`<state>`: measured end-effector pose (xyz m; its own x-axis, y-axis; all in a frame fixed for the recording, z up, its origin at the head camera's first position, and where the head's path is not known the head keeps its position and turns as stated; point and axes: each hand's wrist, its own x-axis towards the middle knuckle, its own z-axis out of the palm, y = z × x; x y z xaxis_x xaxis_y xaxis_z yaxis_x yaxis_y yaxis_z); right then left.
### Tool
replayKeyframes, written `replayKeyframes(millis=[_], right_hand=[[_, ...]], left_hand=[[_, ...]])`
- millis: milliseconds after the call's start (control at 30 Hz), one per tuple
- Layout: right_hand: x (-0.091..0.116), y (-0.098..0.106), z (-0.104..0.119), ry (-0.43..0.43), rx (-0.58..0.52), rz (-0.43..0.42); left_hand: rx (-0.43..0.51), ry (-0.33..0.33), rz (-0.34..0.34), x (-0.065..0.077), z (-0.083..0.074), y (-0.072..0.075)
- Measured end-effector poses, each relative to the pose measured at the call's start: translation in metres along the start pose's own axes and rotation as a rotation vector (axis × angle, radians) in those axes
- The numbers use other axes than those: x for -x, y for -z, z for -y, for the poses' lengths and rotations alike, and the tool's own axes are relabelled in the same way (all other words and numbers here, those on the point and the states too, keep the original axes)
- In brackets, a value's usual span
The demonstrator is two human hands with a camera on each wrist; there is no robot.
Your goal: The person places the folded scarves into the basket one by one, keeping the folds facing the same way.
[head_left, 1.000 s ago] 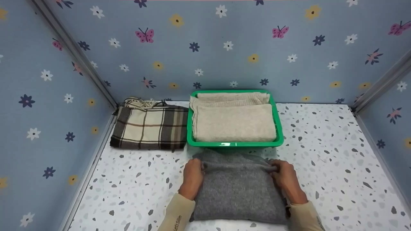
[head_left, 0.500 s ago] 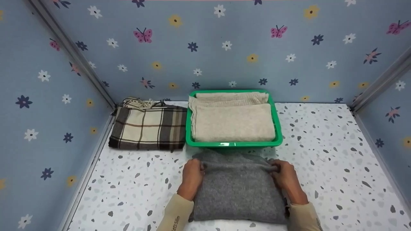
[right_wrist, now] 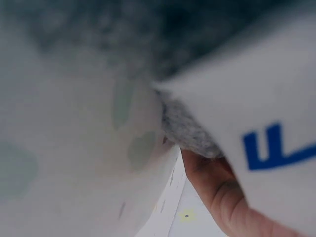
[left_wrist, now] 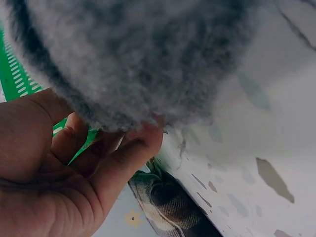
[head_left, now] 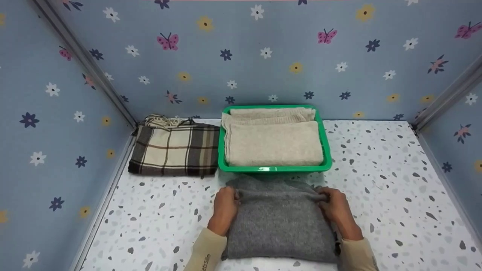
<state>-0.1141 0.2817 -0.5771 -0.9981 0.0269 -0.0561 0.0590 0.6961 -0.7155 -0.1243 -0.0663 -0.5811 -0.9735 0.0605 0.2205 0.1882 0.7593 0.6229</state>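
A folded grey knitted cloth (head_left: 280,226) lies on the speckled table in front of a green basket. At its upper left corner my left hand (head_left: 224,209) pinches the fabric. My right hand (head_left: 337,210) grips the upper right corner, and a raised fold runs between the two. In the left wrist view, the fuzzy grey edge (left_wrist: 138,64) rests against the thumb and fingers of my left hand (left_wrist: 74,163). A white tag-like piece with blue print (right_wrist: 266,108) hides much of my right hand (right_wrist: 217,192) in the right wrist view.
Behind the grey cloth stands the green basket (head_left: 275,169), holding folded beige cloth (head_left: 275,145). Left of it lies a folded plaid blanket (head_left: 173,150) with fringe. Blue patterned walls (head_left: 244,49) enclose the table (head_left: 384,180) at the back and both sides.
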Motion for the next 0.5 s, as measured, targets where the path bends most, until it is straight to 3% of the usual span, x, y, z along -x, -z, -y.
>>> replayKeyframes(millis=[267,500], right_hand=[[0.0,0.001,-0.001,0.001,-0.007,0.007],[-0.001,0.004,-0.004,0.015,-0.02,0.038]], left_hand=[[0.022,0.075,0.109,-0.001,-0.004,0.009],[0.13,0.147,0.156,-0.003,0.002,0.015]])
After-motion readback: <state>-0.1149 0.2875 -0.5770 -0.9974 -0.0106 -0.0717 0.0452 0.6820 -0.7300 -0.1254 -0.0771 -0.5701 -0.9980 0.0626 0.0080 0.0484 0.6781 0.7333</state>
